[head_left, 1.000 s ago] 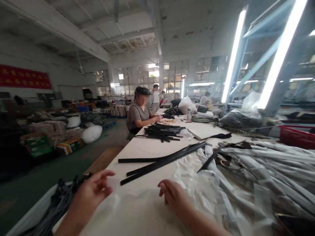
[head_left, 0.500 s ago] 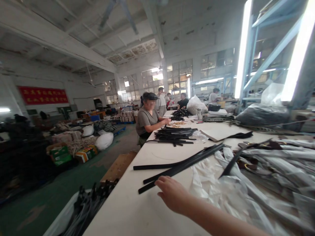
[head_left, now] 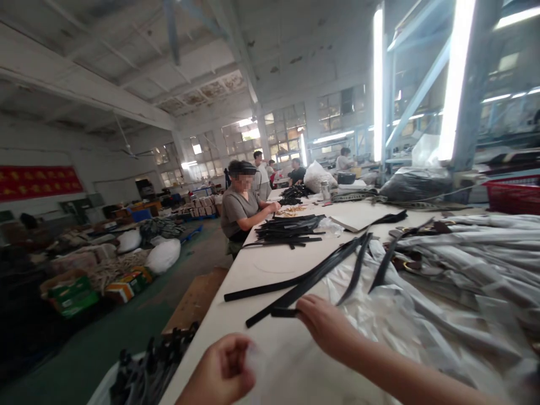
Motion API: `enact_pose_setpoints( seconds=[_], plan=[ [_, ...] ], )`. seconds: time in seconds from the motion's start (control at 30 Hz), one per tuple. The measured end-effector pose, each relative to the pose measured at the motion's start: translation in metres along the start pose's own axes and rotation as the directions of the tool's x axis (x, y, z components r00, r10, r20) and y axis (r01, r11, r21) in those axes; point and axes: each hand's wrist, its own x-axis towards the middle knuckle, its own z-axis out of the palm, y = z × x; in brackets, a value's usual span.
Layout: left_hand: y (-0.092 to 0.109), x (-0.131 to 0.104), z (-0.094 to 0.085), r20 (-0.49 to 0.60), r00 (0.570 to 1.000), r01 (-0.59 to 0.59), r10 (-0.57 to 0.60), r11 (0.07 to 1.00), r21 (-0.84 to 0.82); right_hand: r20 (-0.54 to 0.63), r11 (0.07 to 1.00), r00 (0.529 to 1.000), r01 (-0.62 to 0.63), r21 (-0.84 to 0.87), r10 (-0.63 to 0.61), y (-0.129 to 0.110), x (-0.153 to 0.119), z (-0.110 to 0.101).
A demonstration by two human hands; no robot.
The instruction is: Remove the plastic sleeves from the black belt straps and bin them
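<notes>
My right hand (head_left: 323,323) pinches a black strap (head_left: 283,312) near its end, above the white table (head_left: 270,360). The rest of that strap appears to curve up and back toward the plastic. More long black straps (head_left: 291,288) lie just beyond, their ends pointing left. My left hand (head_left: 225,368) is at the table's near left edge, fingers curled in and blurred. Something whitish and smeared shows by its fingertips, too unclear to name.
Clear plastic and wrapped pale straps (head_left: 472,256) cover the table's right side. A pile of black strips (head_left: 289,228) lies farther back, beside a seated or standing person (head_left: 240,208). A bin of black straps (head_left: 143,365) stands at lower left.
My left hand has come into view at the bottom. My right hand has closed on one strap and drawn it right, apart from the others. The view has turned right.
</notes>
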Motion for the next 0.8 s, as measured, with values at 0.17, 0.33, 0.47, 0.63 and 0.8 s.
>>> enact_pose_setpoints(
  seconds=[0.17,0.33,0.47,0.63,0.8],
  plan=[
    [-0.003,0.092,0.083,0.343,0.939,-0.014,0.021,1.0,-0.025,-0.244,0.981,0.951,-0.169,0.1,0.189,0.044,-0.023,-0.044],
    [-0.039,0.122,0.103,0.225,0.971,-0.092,0.075,0.994,0.065,-0.202,0.967,0.952,-0.201,0.155,0.23,0.063,-0.039,-0.05],
    [-0.045,0.117,0.092,0.23,0.972,-0.089,0.043,0.977,0.194,-0.077,0.982,0.983,-0.16,0.096,0.167,0.056,-0.044,-0.046],
    [-0.036,0.114,0.087,0.268,0.96,-0.16,0.086,0.95,0.267,-0.063,0.995,0.993,-0.099,0.028,0.1,0.043,-0.042,-0.053],
    [-0.036,0.111,0.087,0.274,0.952,-0.215,0.14,0.94,0.266,-0.116,0.989,0.982,-0.142,0.043,0.146,0.037,-0.044,-0.057]
  ],
)
